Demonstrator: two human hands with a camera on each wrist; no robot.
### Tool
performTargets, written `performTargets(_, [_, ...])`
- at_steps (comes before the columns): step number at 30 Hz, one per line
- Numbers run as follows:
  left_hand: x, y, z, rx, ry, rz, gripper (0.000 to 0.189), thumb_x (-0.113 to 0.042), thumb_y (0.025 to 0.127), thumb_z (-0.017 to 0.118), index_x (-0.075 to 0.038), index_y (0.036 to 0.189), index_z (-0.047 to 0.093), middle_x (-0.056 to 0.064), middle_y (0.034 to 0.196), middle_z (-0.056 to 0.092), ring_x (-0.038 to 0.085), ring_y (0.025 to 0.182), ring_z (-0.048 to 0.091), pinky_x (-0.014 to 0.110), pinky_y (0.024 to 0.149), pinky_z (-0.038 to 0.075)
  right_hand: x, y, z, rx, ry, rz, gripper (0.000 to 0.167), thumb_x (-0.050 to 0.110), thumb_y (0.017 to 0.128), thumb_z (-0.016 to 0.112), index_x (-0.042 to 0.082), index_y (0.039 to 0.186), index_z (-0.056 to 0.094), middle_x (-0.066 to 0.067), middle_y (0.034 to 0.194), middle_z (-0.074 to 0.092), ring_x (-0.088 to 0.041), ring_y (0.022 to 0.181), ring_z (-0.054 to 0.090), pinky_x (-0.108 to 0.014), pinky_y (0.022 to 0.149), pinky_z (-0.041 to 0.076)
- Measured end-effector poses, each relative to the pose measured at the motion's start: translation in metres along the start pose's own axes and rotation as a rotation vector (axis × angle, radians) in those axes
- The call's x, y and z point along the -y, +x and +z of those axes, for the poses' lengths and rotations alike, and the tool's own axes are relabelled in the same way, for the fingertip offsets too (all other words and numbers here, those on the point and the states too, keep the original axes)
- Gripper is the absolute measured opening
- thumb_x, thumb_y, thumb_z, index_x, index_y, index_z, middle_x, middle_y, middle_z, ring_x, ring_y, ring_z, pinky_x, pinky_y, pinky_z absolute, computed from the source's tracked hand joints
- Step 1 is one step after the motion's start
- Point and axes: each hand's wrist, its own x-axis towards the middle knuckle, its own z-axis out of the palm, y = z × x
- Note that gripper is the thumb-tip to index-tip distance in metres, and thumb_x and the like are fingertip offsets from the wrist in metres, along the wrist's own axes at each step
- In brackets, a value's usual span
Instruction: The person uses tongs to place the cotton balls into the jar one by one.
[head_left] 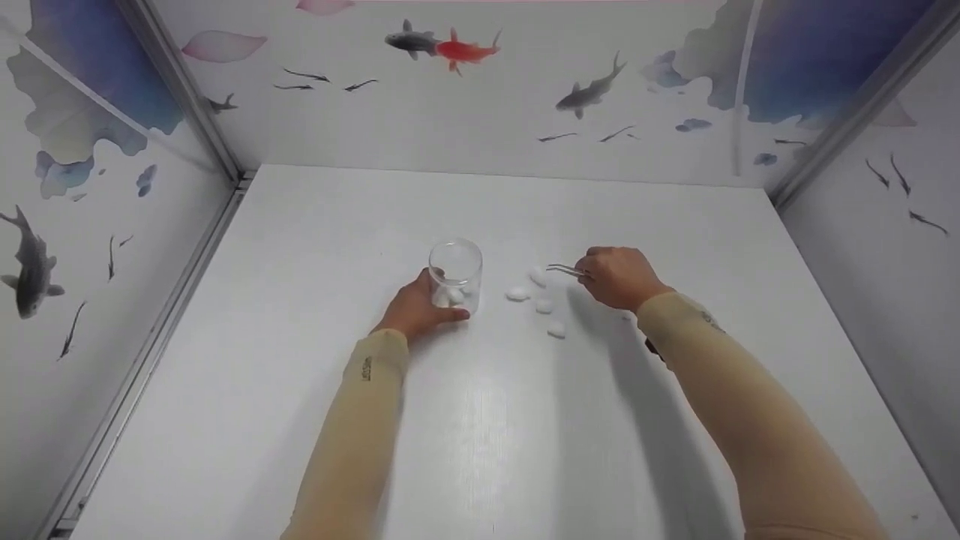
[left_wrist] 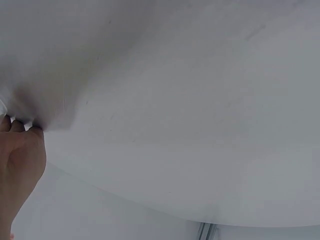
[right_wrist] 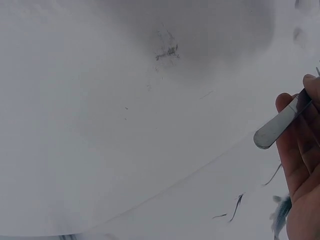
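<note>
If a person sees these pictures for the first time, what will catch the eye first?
Probably the bright red fish pictured high on the back wall, beside a dark one. Next, near the middle of the white table, the left hand holds a clear cup with white pieces inside. To its right, the right hand holds metal tweezers near four loose white pieces.

Left grip (left_wrist: 22, 157) sits at left edge by clear container (left_wrist: 3, 107) sliver, shaded white desk (left_wrist: 175, 110) alongside, metal strip (left_wrist: 207, 231) at bottom.
</note>
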Motion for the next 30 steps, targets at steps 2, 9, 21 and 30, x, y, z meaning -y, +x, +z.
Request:
performTargets(2, [0.0,-0.001,0.0,0.007,-0.001,-0.006,0.112,-0.05,0.073,0.086,-0.01,0.158,0.024,0.011,0.157,0.036,0.028,0.145,0.03,0.042,0.119,0.024,0.0,0.002,0.002,0.002,0.009,0.002,0.009,0.006,0.087,0.074,0.004,0.096,0.078,-0.006,0.086,0.07,-0.024,0.077,0.069,-0.044,0.069,0.059])
performTargets(9, [0.0,-0.002,0.002,0.006,0.011,-0.02,0.114,-0.05,0.074,0.086,-0.01,0.159,0.022,0.011,0.159,0.034,0.028,0.146,0.029,0.042,0.12,0.023,0.003,0.008,0.005,0.046,0.021,0.004,0.01,0.007,0.089,0.073,0.004,0.098,0.078,-0.007,0.089,0.071,-0.025,0.081,0.069,-0.043,0.073,0.059])
performTargets(21, [-0.003,0.0,0.001,-0.011,0.004,-0.011,0.114,-0.049,0.072,0.088,-0.012,0.159,0.023,0.009,0.158,0.035,0.026,0.146,0.029,0.041,0.12,0.023,0.011,0.017,0.011,0.114,0.028,0.026,0.013,0.009,0.091,0.072,0.003,0.101,0.077,-0.009,0.092,0.071,-0.026,0.085,0.069,-0.044,0.077,0.058])
performTargets(30, [-0.002,0.0,0.001,-0.002,0.007,-0.033,0.115,-0.051,0.072,0.087,-0.013,0.159,0.022,0.008,0.159,0.033,0.025,0.147,0.027,0.041,0.12,0.022,0.012,0.02,0.019,0.013,-0.051,-0.048,0.01,0.004,0.089,0.069,0.007,0.088,0.078,-0.006,0.079,0.069,-0.025,0.063,0.064,-0.044,0.056,0.056])
